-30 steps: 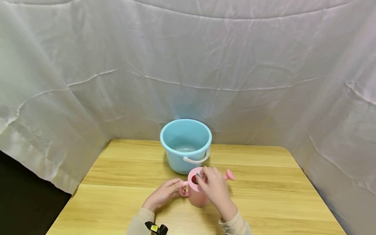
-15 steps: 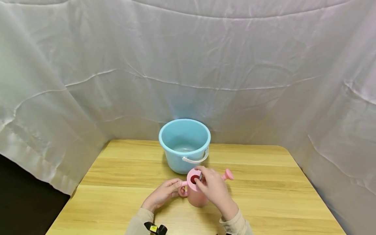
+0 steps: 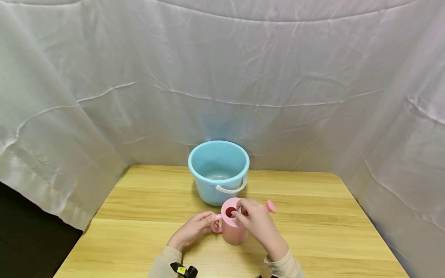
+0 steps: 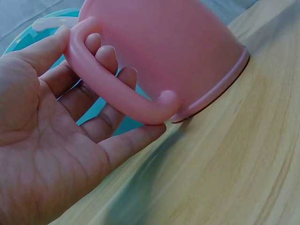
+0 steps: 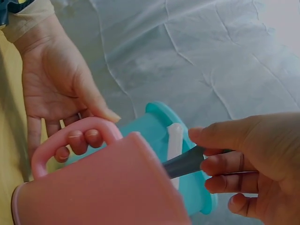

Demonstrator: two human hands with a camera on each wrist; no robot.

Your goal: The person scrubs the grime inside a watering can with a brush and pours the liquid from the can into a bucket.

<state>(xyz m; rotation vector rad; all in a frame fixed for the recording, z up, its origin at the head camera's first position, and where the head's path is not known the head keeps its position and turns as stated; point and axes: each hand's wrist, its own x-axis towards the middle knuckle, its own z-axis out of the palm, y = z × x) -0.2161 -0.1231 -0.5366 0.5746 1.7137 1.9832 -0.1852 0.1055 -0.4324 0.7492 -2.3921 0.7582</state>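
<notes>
A pink watering can (image 3: 235, 231) stands upright on the wooden table, its round top opening facing up and its spout to the right. My left hand (image 3: 196, 227) holds the can's handle (image 4: 110, 86), thumb on top and fingertips through the loop. Above the opening, my right hand (image 3: 258, 221) pinches a dark grey, tapered handle-like piece (image 5: 185, 161) between thumb and fingers. That piece slants into the can; its lower end is hidden inside, so its kind cannot be told.
Right behind the can stands a light blue bucket (image 3: 213, 192) with a white carrying handle (image 3: 231, 190) hanging at its front right. Grey-white cloth (image 3: 222, 77) hangs behind and along both sides of the table (image 3: 139, 200).
My right hand has shifted slightly over the can's opening and now sits a little farther right, still with the grey piece. My left hand keeps its hold on the can's handle.
</notes>
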